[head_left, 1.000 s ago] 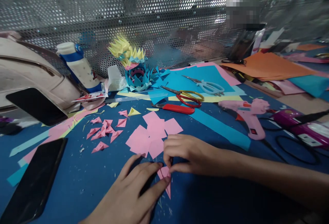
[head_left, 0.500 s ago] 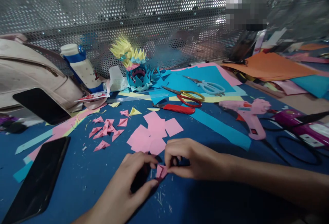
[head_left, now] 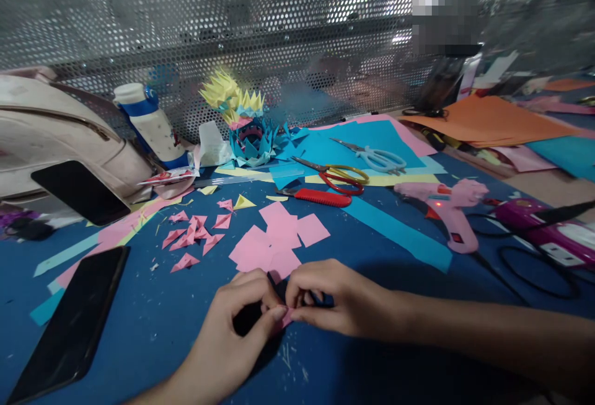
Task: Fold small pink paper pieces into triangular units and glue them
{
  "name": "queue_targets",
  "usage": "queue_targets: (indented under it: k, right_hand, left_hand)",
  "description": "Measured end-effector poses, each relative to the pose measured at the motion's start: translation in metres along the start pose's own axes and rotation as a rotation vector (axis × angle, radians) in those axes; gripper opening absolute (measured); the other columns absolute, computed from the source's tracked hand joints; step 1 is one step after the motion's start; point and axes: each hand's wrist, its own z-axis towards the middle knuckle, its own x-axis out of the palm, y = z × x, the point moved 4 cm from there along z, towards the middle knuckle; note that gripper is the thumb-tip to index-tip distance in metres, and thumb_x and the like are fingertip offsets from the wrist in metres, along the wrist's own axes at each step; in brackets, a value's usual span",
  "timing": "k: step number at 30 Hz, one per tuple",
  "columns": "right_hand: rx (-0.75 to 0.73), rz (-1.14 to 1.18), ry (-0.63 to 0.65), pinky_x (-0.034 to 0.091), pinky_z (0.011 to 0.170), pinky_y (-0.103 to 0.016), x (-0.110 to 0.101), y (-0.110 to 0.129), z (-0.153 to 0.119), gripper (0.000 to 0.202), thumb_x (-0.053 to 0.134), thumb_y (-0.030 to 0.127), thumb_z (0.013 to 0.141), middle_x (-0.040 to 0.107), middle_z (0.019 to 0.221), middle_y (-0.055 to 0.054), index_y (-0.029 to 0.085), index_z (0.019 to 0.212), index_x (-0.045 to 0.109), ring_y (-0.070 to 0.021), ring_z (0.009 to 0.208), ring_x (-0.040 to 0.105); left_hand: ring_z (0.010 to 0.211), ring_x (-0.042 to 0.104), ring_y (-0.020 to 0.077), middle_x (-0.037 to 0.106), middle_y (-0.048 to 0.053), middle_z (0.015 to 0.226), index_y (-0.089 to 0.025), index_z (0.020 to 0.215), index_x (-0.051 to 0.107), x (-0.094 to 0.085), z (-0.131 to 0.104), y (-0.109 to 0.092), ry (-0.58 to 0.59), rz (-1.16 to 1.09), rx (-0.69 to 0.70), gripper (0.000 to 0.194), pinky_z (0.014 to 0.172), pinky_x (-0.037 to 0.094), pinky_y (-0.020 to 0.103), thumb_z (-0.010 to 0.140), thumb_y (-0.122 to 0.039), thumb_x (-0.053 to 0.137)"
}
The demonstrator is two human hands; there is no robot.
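Near the front of the blue table, my left hand (head_left: 242,321) pinches a small folded piece of pink paper (head_left: 285,319) between thumb and fingers. From the other side my right hand (head_left: 332,298) pinches the same piece, and most of it is hidden by the fingertips. Just beyond my hands lie several flat pink paper squares (head_left: 253,247), overlapping. To their left sits a loose cluster of folded pink paper triangles (head_left: 193,231), with a small yellow triangle (head_left: 244,202) behind them.
Scissors with red and yellow handles (head_left: 344,178), a red cutter knife (head_left: 323,197) and light blue scissors (head_left: 381,160) lie beyond the squares. A pink glue gun (head_left: 458,206) with a cord is at right. Phones (head_left: 69,324), a bottle (head_left: 151,123) and a paper model (head_left: 248,138) stand or lie left and behind.
My left thumb and fingers have closed onto the pink paper, covering more of it. My right hand has shifted slightly left and nearer. A red light now shows on the glue gun.
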Motion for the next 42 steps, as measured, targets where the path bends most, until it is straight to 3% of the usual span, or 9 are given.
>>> queue_targets:
  k: [5,10,15,20,24,27,31,38,42]
  right_hand:
    - [-0.028,-0.047,-0.012,0.04,0.061,-0.021,0.001,-0.001,-0.001,0.005,0.067,0.016,0.091,0.062,0.074,0.0,0.015,0.086,0.066,-0.0099,0.066,0.054]
    - [0.026,0.011,0.002,0.037,0.057,-0.02,0.004,-0.005,-0.001,0.005,0.066,0.01,0.087,0.062,0.069,0.002,0.015,0.086,0.064,-0.0086,0.06,0.054]
    - [-0.02,-0.055,0.002,0.037,0.06,-0.02,0.006,-0.005,0.0,0.012,0.069,0.006,0.083,0.059,0.072,0.003,0.016,0.081,0.062,-0.0086,0.064,0.053]
    - [-0.032,-0.038,0.007,0.038,0.061,-0.02,0.006,-0.003,0.001,0.01,0.067,0.01,0.085,0.062,0.072,0.002,0.016,0.08,0.061,-0.0094,0.065,0.055]
    - [0.06,0.087,-0.019,0.038,0.057,-0.02,0.002,-0.005,0.004,0.006,0.064,0.017,0.089,0.066,0.069,0.001,0.016,0.084,0.062,-0.009,0.06,0.055]
    - [0.185,0.207,-0.1,0.037,0.054,-0.02,-0.003,-0.01,0.01,0.018,0.066,0.03,0.091,0.064,0.067,0.001,0.016,0.083,0.058,-0.0092,0.056,0.052]
    - [0.221,0.355,-0.161,0.041,0.059,-0.022,-0.004,-0.012,0.02,0.025,0.064,0.036,0.092,0.061,0.067,0.002,0.019,0.083,0.048,-0.0105,0.06,0.055]
    - [0.193,0.388,-0.043,0.036,0.054,-0.02,0.001,-0.014,0.03,0.025,0.059,0.038,0.096,0.056,0.061,0.005,0.02,0.085,0.044,-0.0086,0.053,0.047]
    - [0.138,0.31,0.072,0.037,0.05,-0.019,0.003,-0.014,0.029,0.032,0.054,0.042,0.099,0.058,0.061,0.002,0.016,0.082,0.058,-0.0086,0.052,0.05]
  left_hand:
    - [0.066,0.056,0.0136,0.061,-0.001,0.068,-0.019,0.068,0.059,0.001,0.001,-0.001,-0.013,-0.014,0.011,0.029,0.064,0.039,0.024,0.096,-0.025,0.058]
    - [0.067,0.056,0.0137,0.064,-0.002,0.072,-0.019,0.076,0.062,0.002,0.002,0.005,-0.034,-0.024,-0.037,0.017,0.064,0.04,0.024,0.093,-0.022,0.06]
    - [0.064,0.054,0.0125,0.06,-0.003,0.065,-0.018,0.064,0.057,0.001,0.003,0.005,0.0,-0.061,-0.049,0.028,0.064,0.037,0.023,0.092,-0.024,0.062]
    - [0.065,0.054,0.0127,0.06,-0.003,0.064,-0.018,0.064,0.056,0.001,0.004,0.006,0.023,-0.088,-0.079,0.03,0.065,0.037,0.023,0.092,-0.026,0.062]
    - [0.07,0.053,0.0139,0.063,-0.002,0.076,-0.019,0.082,0.064,0.001,0.004,0.009,0.02,-0.092,-0.095,0.014,0.066,0.038,0.023,0.088,-0.031,0.068]
    - [0.069,0.051,0.0142,0.063,-0.002,0.077,-0.019,0.086,0.067,-0.003,0.004,0.012,0.014,-0.069,-0.106,0.017,0.064,0.035,0.022,0.088,-0.035,0.071]
    - [0.065,0.05,0.0136,0.061,0.0,0.07,-0.017,0.08,0.069,-0.011,0.004,0.018,0.007,-0.047,-0.12,0.032,0.061,0.034,0.022,0.1,-0.038,0.055]
    - [0.056,0.049,0.011,0.057,-0.001,0.06,-0.016,0.071,0.067,-0.018,0.003,0.024,0.01,-0.096,-0.096,0.053,0.056,0.034,0.02,0.106,-0.047,0.044]
    - [0.056,0.048,0.0103,0.06,0.0,0.062,-0.016,0.07,0.068,-0.016,0.004,0.025,0.029,-0.112,-0.071,0.057,0.057,0.036,0.02,0.107,-0.051,0.043]
